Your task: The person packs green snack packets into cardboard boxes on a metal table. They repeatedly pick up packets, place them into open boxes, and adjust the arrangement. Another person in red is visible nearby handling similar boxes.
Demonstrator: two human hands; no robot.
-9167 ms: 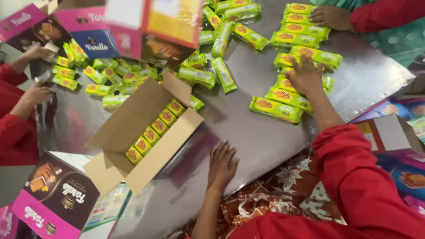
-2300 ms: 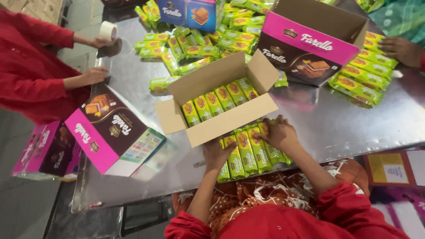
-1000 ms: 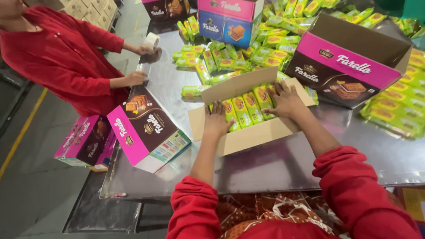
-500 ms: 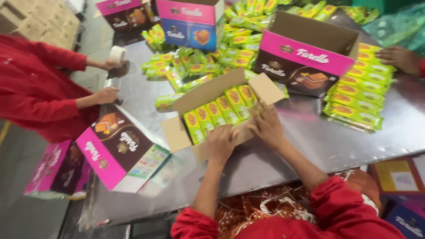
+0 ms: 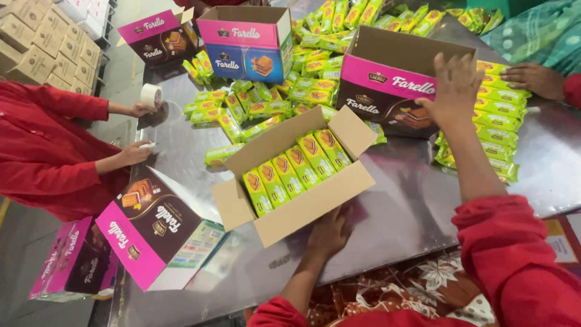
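while left fingers point(image 5: 330, 233) press the carton point(image 5: 302, 203) holding five packets point(image 5: 296, 166), right fingers point(image 5: 454, 85) spread released.

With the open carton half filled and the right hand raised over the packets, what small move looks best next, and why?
Probably lower the right hand onto the stacked green biscuit packets and gather some. The open cardboard carton holds one row of packets with room beside it, and the left hand already steadies its near wall.
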